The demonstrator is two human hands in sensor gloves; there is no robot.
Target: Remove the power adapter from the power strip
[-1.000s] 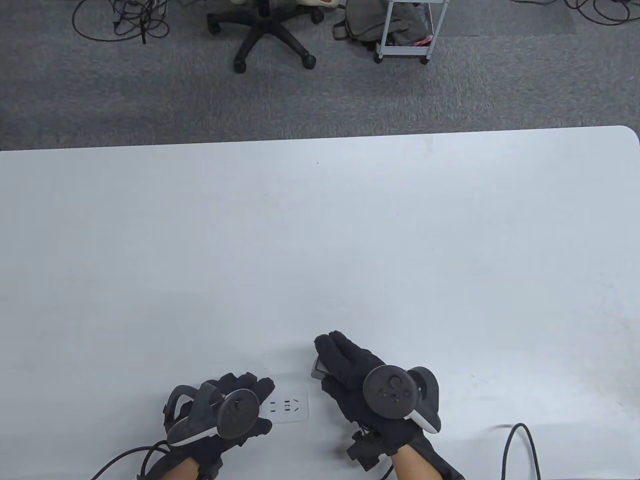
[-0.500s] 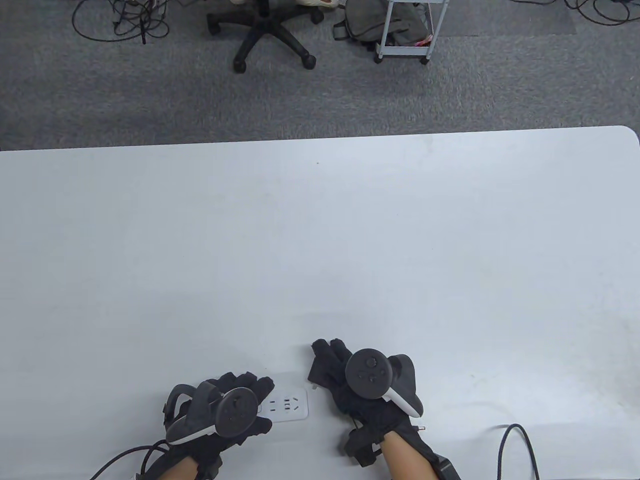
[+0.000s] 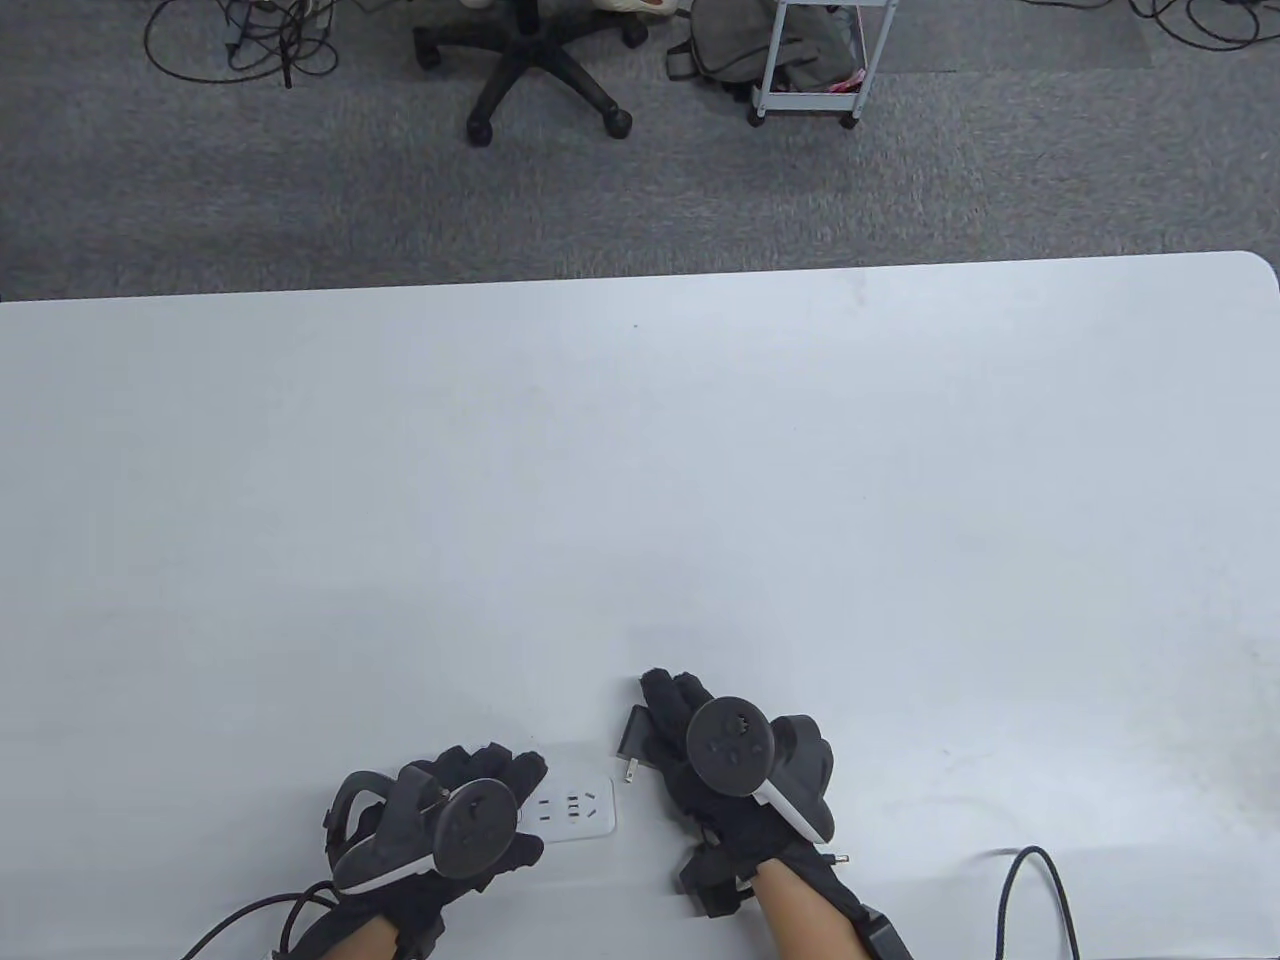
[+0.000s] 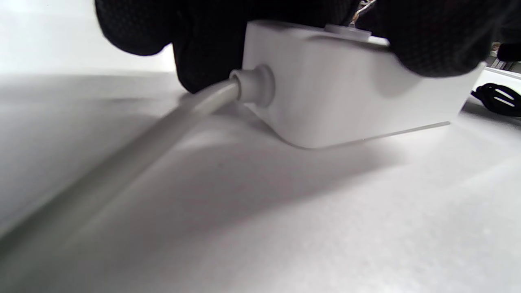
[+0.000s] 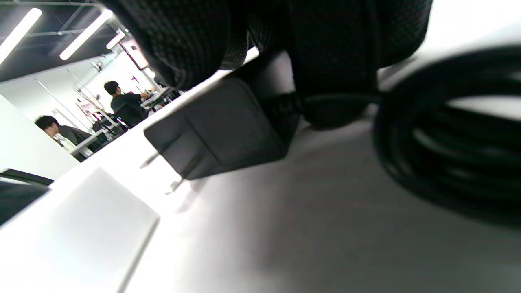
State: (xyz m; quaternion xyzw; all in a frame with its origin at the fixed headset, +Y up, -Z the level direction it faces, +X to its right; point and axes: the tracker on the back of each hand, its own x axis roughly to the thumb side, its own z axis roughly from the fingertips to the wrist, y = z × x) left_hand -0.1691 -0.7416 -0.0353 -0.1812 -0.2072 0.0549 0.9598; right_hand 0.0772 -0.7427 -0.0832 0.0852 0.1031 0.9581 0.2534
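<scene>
My left hand [image 3: 440,825] pressed down on the white power strip [image 3: 580,808], fingers [image 4: 431,40] curled over its top at the worktop's [image 3: 640,480] near edge. My right hand [image 3: 720,770] gripped the black power adapter [image 3: 634,738], fingers wrapped around it, prongs clear of the strip, just beside it.

no readable text, labels or numbers

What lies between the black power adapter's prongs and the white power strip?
Only bare white table. The table view shows a gap between black power adapter and white power strip; the right wrist view agrees.
</scene>
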